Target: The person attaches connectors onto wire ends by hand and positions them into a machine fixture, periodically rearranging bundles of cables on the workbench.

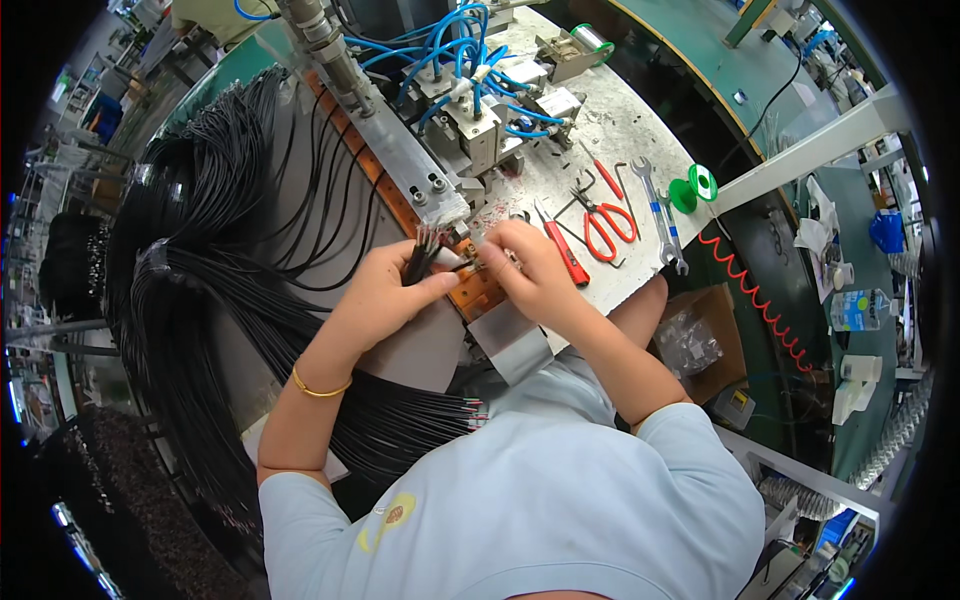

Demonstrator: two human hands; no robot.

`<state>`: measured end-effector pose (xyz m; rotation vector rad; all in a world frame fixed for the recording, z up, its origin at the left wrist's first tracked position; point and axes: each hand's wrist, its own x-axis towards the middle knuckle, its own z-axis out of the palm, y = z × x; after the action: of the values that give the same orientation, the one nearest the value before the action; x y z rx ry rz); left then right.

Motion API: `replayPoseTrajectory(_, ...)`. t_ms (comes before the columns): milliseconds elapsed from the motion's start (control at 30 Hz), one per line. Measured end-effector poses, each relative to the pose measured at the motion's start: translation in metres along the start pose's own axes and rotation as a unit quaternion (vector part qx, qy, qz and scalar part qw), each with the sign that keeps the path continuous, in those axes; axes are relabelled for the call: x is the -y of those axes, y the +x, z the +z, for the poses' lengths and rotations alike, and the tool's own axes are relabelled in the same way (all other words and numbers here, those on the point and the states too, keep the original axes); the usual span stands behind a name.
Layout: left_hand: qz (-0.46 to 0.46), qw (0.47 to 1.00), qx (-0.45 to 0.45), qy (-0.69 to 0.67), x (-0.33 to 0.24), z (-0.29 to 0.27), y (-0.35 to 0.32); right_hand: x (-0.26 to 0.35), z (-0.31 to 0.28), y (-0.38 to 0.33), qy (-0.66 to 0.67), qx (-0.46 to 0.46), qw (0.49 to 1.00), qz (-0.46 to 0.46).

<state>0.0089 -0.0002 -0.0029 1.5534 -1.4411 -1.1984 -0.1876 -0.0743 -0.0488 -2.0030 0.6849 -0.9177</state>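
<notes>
My left hand [385, 300], with a gold bangle on its wrist, is closed around a small bunch of black cables [416, 262]. Reddish and pale wire ends stick out at the top of the bunch. Facing it, my right hand [535, 270] has thumb and fingers pinched together at the front of the machine; what they grip is too small to make out. Both hands are over the end of an orange-brown rail [478, 298], just below a metal press block [430, 195]. A bent sheet-metal plate [512, 345] projects from the rail toward me.
A thick bundle of black cables [215, 265] covers the left side; more cables [400, 425] lie near my lap. Blue air hoses [465, 45] top the machine. Red-handled pliers [608, 232], a red-handled knife [568, 255], wrenches [660, 215] and a green spool [692, 188] occupy the right.
</notes>
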Motion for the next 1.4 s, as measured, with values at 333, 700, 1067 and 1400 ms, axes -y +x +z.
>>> replayPoseTrajectory(333, -0.047, 0.994, -0.025, 0.099, -0.009, 0.005, -0.002, -0.042, 0.006, -0.001, 0.095, 0.037, 0.988, 0.118)
replayPoseTrajectory(700, 0.039, 0.924, -0.065, 0.374, 0.002, 0.011, -0.006, -0.040, 0.002, 0.001, -0.073, 0.004, 0.995, -0.064)
replayPoseTrajectory(1067, -0.101, 0.994, 0.010, -0.035, -0.018, 0.009, -0.005, -0.003, 0.002, 0.000, -0.084, -0.063, 0.994, -0.029)
replayPoseTrajectory(1400, -0.096, 0.994, 0.044, -0.010, -0.011, 0.006, -0.006, 0.014, -0.007, -0.003, -0.029, 0.038, 0.996, -0.070)
